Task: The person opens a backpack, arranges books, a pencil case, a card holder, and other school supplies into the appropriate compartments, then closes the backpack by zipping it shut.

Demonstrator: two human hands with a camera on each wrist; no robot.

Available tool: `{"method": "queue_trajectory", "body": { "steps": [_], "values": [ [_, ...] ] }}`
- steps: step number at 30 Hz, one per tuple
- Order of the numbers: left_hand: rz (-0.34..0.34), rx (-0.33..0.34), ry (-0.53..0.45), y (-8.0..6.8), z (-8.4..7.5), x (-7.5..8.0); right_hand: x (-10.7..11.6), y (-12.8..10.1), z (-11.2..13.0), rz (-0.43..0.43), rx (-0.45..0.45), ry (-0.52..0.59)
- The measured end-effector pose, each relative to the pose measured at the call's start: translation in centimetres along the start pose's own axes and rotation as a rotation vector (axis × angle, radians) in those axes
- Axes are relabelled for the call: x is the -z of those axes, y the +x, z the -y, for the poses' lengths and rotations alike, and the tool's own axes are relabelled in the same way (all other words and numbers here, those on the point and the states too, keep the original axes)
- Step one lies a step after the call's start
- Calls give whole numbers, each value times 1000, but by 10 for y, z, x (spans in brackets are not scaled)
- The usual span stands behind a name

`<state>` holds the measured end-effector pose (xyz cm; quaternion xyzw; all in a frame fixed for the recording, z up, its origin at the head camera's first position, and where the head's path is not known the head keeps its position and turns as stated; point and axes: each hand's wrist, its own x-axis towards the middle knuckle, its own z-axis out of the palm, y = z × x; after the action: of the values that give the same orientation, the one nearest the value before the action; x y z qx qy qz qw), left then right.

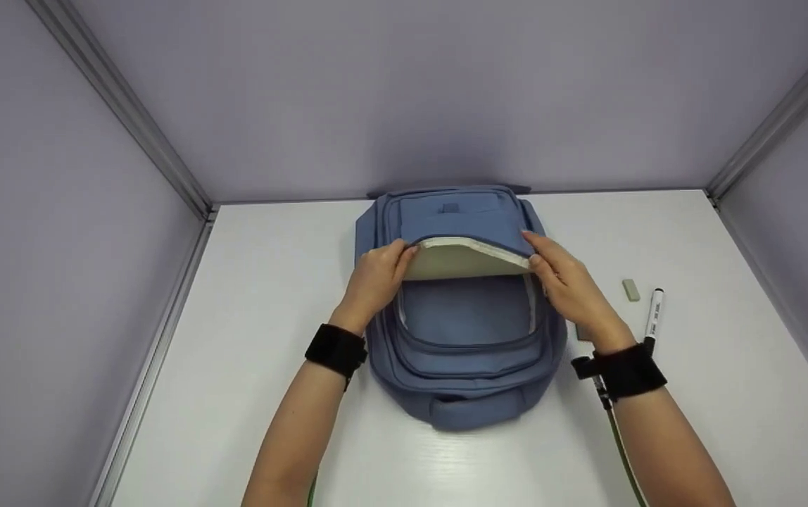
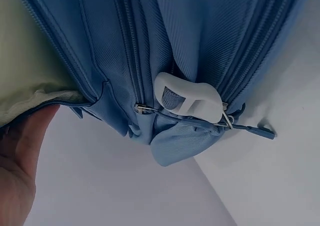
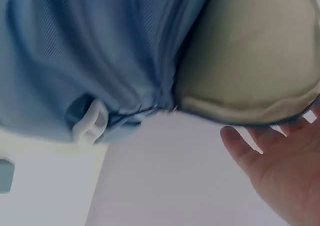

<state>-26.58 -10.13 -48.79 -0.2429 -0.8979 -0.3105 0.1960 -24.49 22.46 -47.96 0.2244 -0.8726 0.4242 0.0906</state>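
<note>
A blue backpack lies on the white table with its carry handle toward me. Its front pocket is unzipped, and the pocket flap is lifted, showing a cream lining. My left hand pinches the flap's left edge. At the right edge, my right hand holds the flap, thumb at the rim and a finger along the blue outer side. In the right wrist view, several fingertips are hidden behind the flap. White zipper pulls hang at the side of the bag.
Right of the backpack lie a small pale green block and a white marker with black ends. A dark flat thing is partly hidden by my right wrist. Grey panels enclose the table at the back and sides.
</note>
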Motion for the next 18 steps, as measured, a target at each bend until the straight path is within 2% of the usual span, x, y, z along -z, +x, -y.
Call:
{"method": "queue_trajectory", "body": {
  "steps": [5, 8, 14, 18],
  "values": [
    [-23, 32, 7, 4, -1, 1, 20, -7, -30, -74, -128, -105],
    [-37, 51, -2, 6, -2, 1, 33, -15, -52, -71, -246, -191],
    [-52, 90, -20, 10, -2, 2, 53, -40, -93, 33, -555, -393],
    [-53, 97, -14, 10, -3, 1, 55, -60, -115, 97, -752, -420]
  ]
}}
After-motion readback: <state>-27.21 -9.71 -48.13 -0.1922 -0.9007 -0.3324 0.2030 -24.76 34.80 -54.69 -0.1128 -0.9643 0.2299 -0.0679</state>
